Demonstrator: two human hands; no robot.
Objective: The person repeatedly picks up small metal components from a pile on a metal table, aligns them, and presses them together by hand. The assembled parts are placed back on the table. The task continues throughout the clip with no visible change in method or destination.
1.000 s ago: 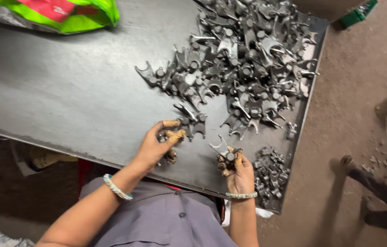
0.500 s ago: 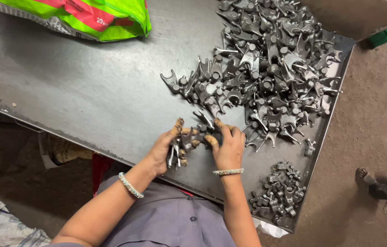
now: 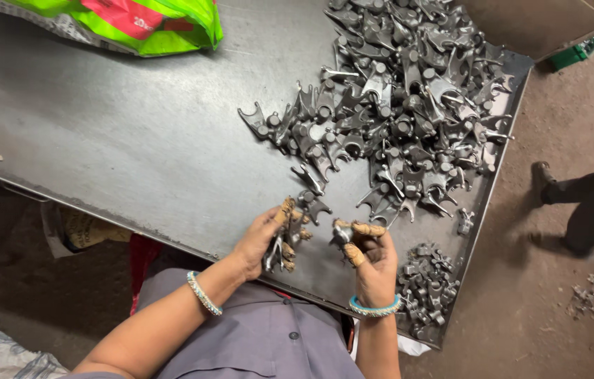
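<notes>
Forks, small grey forked metal castings, are what both hands work on: the left hand is closed around a few forks at the near edge of the table, and the right hand pinches a single fork between thumb and fingertips just beside it. The hands sit close together but do not touch. Some fingertips look wrapped or taped; the rest of the skin is bare. Behind them a big pile of the same parts spreads over the far right of the table, and a small heap lies near the right wrist, close to the table's corner. The likeliest slip, as I judge it, is a fork dropping from the full left hand, since several are held at once right over the edge and could fall into the lap or to the floor. Rough prongs could also nick unwrapped skin. The heap by the corner could be nudged off by the right forearm.
</notes>
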